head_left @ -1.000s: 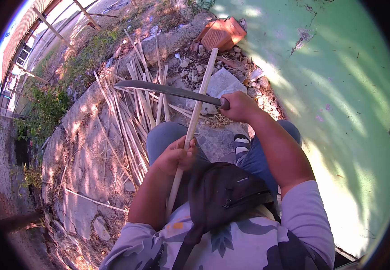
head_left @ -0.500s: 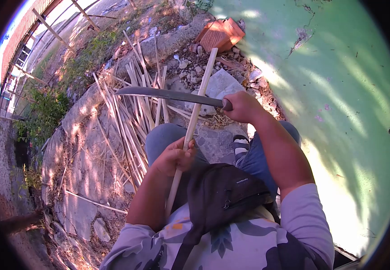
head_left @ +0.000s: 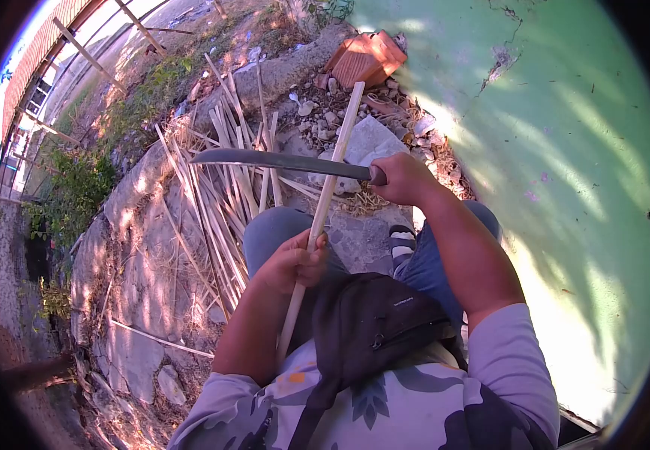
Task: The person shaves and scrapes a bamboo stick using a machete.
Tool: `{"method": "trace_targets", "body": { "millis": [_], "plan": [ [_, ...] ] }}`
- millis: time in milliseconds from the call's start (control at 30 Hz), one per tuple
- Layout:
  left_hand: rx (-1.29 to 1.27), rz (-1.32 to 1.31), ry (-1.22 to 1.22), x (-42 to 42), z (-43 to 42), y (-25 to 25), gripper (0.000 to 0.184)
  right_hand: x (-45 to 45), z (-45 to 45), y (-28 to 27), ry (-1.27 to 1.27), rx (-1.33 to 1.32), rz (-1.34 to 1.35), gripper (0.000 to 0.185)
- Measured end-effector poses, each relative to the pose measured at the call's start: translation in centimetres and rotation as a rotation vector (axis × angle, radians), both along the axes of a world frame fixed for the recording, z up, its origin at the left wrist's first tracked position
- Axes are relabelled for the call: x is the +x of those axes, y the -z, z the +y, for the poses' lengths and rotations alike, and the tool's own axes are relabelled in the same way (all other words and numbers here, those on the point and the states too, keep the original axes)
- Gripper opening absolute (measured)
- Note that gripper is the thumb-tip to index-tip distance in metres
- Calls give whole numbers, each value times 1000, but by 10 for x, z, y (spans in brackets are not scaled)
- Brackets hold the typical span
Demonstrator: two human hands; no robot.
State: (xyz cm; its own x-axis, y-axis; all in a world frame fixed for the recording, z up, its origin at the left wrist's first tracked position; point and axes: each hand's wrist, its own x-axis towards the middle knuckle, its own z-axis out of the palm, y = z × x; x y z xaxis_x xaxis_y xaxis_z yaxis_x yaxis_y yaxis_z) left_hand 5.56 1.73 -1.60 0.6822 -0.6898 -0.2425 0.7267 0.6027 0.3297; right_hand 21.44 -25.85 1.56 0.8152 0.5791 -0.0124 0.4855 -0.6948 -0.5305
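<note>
My left hand (head_left: 300, 259) is closed around a pale wooden strip (head_left: 341, 142), whose lower end rests against my body and whose upper end points up and away. In my right hand (head_left: 400, 178) is the handle of a long, dark machete (head_left: 280, 160). Its blade points left and crosses the strip above my left hand, at about the middle of the strip's upper part. Fingers of both hands are wrapped round what they hold.
Many thin strips (head_left: 212, 202) lie in a pile on the stony ground left of my knees. Beyond my feet are a pale stone slab (head_left: 373, 142), rubble and orange bricks (head_left: 367, 58). A green wall (head_left: 565, 150) stands at the right.
Both hands keep their holds and have hardly moved. The machete's blade and the strip show only a very slight shift.
</note>
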Motion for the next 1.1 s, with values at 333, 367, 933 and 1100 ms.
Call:
{"method": "trace_targets", "body": {
  "millis": [333, 367, 933, 1100],
  "plan": [
    [107, -93, 44, -3, 0, -5, 34, 19, -8, 22, 156, 78, 115, 18],
    [78, -73, 37, -4, 1, -4, 34, 17, -7, 24, 152, 71, 86, 19],
    [69, -63, 34, -2, -1, -4, 37, 15, -8, 11, 217, 144, 0, 19],
    [-13, 4, 25, -2, 0, -2, 38, 3, -4, -5, -49, -35, -132, 16]
  ]
}}
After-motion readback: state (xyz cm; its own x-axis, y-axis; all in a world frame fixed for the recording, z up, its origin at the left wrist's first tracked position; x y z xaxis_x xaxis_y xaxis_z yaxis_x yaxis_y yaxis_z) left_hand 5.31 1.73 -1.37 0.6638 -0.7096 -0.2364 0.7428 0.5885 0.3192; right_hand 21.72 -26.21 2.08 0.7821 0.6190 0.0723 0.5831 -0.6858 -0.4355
